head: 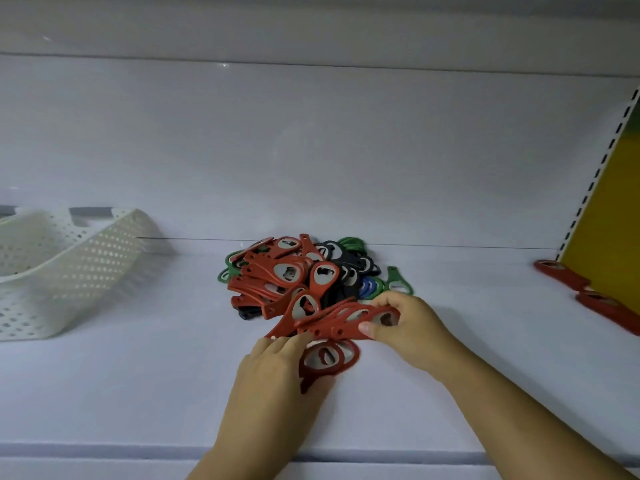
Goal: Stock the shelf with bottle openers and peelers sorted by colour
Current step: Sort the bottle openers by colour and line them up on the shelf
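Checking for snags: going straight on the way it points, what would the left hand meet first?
The red openers gripped by the right hand; the left hand's fingertips seem to touch them. The mixed pile lies beyond.

Pile of bottle openers (298,271) sits mid-shelf (138,393): red on top and left, black, blue and green toward back right.
Right hand (412,327) just in front of pile, thumb and fingers pinching fanned red bundle (346,322).
Left hand (273,368) in front of pile, gripping front red opener (329,358), its ring just below bundle.
Loose green opener (398,280) just right of pile.
White perforated basket (69,265) well left of pile, tipped.
Two red openers (561,273) far right of pile, beside yellow panel (609,230).
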A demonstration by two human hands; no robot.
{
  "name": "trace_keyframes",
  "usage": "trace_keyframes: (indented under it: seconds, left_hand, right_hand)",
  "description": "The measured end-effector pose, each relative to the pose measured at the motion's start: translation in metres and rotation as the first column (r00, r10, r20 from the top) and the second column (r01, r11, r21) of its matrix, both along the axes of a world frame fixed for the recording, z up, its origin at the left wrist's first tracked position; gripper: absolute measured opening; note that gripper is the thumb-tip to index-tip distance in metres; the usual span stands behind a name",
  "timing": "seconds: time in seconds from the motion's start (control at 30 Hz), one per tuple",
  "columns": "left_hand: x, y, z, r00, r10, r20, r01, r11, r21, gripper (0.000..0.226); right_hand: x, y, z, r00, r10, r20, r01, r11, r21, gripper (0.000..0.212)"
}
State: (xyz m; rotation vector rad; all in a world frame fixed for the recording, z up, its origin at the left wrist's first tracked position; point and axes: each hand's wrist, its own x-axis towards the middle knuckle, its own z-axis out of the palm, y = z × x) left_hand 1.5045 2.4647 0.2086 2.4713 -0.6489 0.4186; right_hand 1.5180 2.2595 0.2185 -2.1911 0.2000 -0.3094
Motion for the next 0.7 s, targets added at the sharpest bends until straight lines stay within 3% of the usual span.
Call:
trace_keyframes:
  seconds: [0.27, 0.37, 0.5, 0.63, 0.7]
  left_hand:
    - [0.005, 0.005, 0.009, 0.988, -0.02, -0.156, 0.022, 1.0, 0.015, 0.06]
    - [0.018, 0.004, 0.022, 0.959, -0.028, -0.282, 0.069, 0.988, 0.136, 0.066]
    - [0.032, -0.004, 0.042, 0.909, -0.059, -0.412, 0.196, 0.935, 0.297, 0.056]
    - [0.033, -0.009, 0.048, 0.909, -0.081, -0.409, 0.237, 0.907, 0.347, 0.054]
    - [0.03, -0.011, 0.05, 0.919, -0.097, -0.383, 0.244, 0.902, 0.356, 0.053]
  right_hand:
    - [-0.004, -0.006, 0.01, 0.996, -0.087, 0.035, 0.082, 0.986, 0.143, 0.013]
    - [-0.005, -0.006, 0.01, 0.993, -0.111, 0.05, 0.101, 0.979, 0.178, 0.013]
    - [-0.005, -0.007, 0.011, 0.984, -0.164, 0.074, 0.142, 0.961, 0.238, 0.016]
    - [-0.003, -0.015, 0.01, 0.972, -0.221, 0.077, 0.179, 0.913, 0.367, 0.011]
    - [-0.002, -0.016, 0.012, 0.972, -0.222, 0.076, 0.151, 0.839, 0.523, 0.012]
